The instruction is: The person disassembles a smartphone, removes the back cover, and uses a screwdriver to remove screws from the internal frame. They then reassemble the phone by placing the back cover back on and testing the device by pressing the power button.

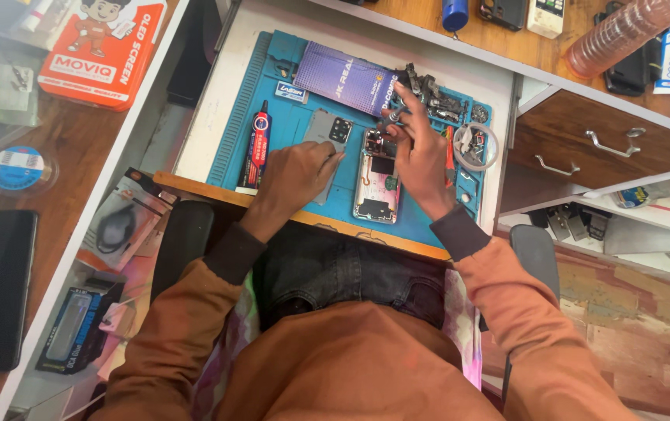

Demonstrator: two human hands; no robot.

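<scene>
An opened smartphone (377,181) lies face down on a blue repair mat (288,129), its circuit boards exposed. My right hand (419,156) hovers over its upper end, fingertips pinched on a small metal part near the camera area. My left hand (297,176) rests flat on the phone's grey back cover (329,129), which lies beside the phone to its left.
A black and red glue tube (256,146) lies at the mat's left. A purple rectangular pack (344,78), loose metal parts (436,97) and a tape ring (476,146) sit at the mat's far edge. Wooden drawers (600,140) stand to the right, boxes on the left shelf.
</scene>
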